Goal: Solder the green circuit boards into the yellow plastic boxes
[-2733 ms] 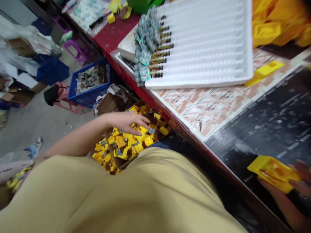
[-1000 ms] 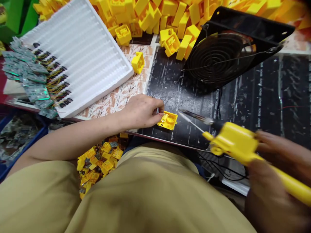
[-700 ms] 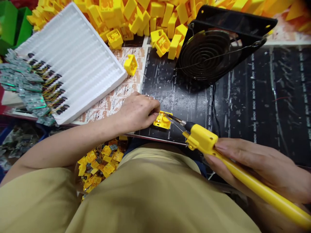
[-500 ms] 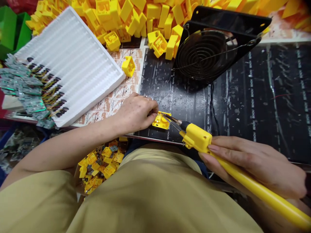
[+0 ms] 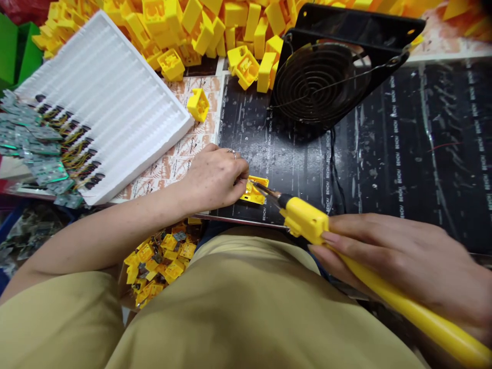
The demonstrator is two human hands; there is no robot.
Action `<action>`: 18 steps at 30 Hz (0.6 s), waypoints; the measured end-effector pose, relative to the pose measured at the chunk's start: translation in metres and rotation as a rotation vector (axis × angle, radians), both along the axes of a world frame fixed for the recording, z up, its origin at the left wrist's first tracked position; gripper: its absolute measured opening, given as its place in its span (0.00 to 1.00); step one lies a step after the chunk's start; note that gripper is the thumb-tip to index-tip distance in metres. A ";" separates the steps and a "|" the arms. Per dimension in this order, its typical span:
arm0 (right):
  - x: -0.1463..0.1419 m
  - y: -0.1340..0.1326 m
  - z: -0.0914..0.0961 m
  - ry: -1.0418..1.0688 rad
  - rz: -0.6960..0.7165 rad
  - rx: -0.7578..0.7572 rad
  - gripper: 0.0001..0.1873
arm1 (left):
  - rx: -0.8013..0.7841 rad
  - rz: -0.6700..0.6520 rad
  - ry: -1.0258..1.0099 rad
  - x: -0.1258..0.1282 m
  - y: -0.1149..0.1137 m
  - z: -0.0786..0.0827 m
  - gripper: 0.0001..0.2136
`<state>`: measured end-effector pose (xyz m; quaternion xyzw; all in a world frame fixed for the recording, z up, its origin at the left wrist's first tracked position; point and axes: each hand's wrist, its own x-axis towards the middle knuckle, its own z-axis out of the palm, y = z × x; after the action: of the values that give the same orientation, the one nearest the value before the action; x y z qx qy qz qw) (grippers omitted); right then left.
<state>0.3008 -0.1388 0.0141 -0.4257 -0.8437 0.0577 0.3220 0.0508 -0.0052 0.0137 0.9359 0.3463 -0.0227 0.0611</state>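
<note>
My left hand (image 5: 219, 174) is closed at the left end of a small yellow plastic case (image 5: 258, 190), pressing it down near the bench's front edge. The fingertips are partly hidden behind the knuckles. My right hand (image 5: 400, 261) grips a yellow soldering iron (image 5: 307, 220) with a black collar and a thin metal tip. The tip reaches into the open case, close beside my left fingers. What exactly it touches inside is too small to make out.
A black fan (image 5: 319, 77) with a wire guard stands tilted behind the case, its cable trailing forward. A white foam tray (image 5: 126, 97) holds wired circuit boards (image 5: 38, 143). Yellow cases (image 5: 169, 25) pile up along the back. A container of yellow parts (image 5: 165, 256) sits below the edge.
The soldering iron has moved left with my right hand, its tip now deeper in the case. My left hand stays on the case. The whole view has shifted slightly.
</note>
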 end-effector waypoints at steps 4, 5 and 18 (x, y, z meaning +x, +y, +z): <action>0.008 -0.001 0.002 -0.037 0.015 0.034 0.07 | -0.002 -0.014 -0.012 0.000 0.001 0.001 0.12; 0.008 -0.002 0.001 -0.026 -0.002 0.025 0.05 | -0.003 -0.014 -0.014 0.000 0.002 0.002 0.12; 0.005 -0.001 0.000 0.004 -0.072 -0.002 0.03 | -0.042 -0.040 0.047 -0.005 0.001 0.011 0.12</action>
<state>0.3054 -0.1398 0.0142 -0.4561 -0.8270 0.0478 0.3254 0.0463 -0.0040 0.0248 0.9404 0.3281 -0.0535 0.0722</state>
